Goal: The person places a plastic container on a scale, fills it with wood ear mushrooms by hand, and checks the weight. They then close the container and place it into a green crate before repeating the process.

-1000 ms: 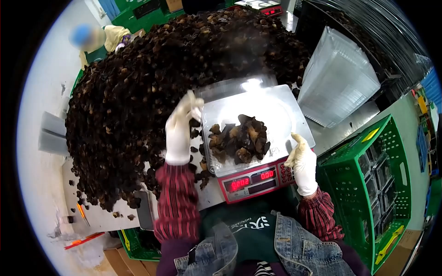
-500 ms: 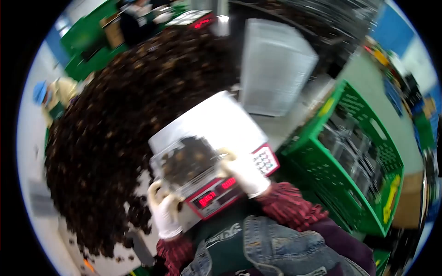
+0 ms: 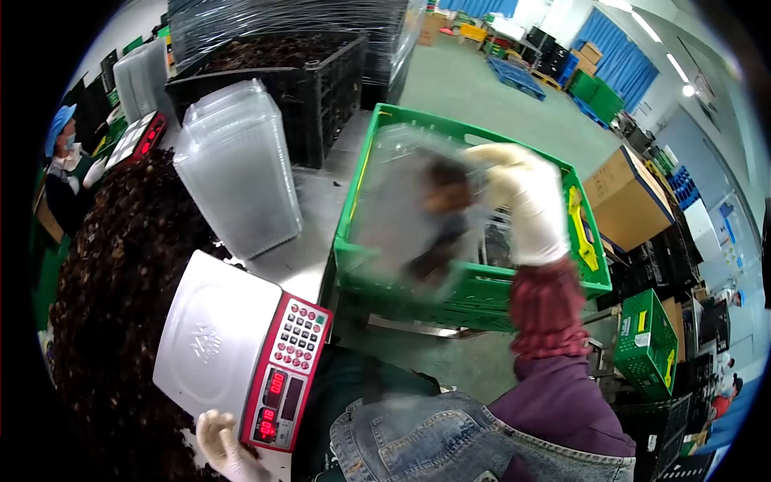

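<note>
A clear plastic container [image 3: 393, 205], smeared by motion, hangs tilted over the green crate [image 3: 474, 277] with dark brown pieces inside. My right hand [image 3: 526, 197], in a white glove, grips its right side. Low in the view, my gloved left hand [image 3: 225, 446] is beside the near edge of the scale [image 3: 217, 329]. Its fingers are loosely bent and apart, holding nothing. The scale has a bare metal pan, a red keypad panel and lit red digits. Inside the crate, more clear containers [image 3: 498, 241] show partly behind my right hand.
A heap of dark brown pieces [image 3: 120, 281] spreads along the left. Beyond the scale stands a stack of clear containers [image 3: 241, 169], near a black crate [image 3: 313, 108]. A co-worker [image 3: 68, 169] is by another scale [image 3: 140, 140]. A cardboard box [image 3: 630, 197] stands right of the green crate.
My right hand has lifted the filled container off the scale and carried it right, over the green crate. My left hand has let go of it. The view has swung right.
</note>
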`<act>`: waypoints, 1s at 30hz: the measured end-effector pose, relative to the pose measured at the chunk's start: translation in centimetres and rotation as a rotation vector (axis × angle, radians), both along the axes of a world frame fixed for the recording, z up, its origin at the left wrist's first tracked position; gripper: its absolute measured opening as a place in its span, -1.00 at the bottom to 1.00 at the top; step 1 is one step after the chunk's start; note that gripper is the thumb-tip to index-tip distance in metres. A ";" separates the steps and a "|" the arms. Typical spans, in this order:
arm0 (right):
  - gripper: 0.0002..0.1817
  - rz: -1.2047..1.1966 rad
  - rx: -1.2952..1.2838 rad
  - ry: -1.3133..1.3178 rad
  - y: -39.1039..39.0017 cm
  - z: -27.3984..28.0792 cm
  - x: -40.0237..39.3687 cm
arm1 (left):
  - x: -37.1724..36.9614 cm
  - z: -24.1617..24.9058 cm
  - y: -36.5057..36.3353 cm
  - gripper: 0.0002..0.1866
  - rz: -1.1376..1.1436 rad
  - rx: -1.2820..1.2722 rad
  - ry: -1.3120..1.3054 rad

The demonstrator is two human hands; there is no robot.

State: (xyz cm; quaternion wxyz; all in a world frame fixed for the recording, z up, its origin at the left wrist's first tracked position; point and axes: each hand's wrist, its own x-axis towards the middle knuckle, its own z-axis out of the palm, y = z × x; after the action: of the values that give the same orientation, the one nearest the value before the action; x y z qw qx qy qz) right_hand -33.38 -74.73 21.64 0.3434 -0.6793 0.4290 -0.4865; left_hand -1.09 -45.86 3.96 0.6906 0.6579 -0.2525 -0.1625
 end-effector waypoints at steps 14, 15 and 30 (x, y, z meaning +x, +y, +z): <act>-0.79 -0.212 0.464 1.520 -12.3 -19.5 -39.7 | 4.0 -1.3 5.8 -0.76 0.487 0.143 -0.063; -0.75 -0.125 0.368 1.860 -12.8 -20.0 -38.3 | 4.7 -1.6 6.2 -0.75 0.444 0.207 0.048; -0.71 -0.242 0.082 2.001 -20.9 -16.3 -32.0 | 1.8 -7.9 11.5 -0.84 0.499 0.501 -0.507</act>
State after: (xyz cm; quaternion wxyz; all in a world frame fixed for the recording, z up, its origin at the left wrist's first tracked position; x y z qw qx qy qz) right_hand -65.39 -95.60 5.35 -0.2028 -0.7151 0.6025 0.2907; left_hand 0.71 -34.35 -3.95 0.4441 0.8651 -0.2002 0.1199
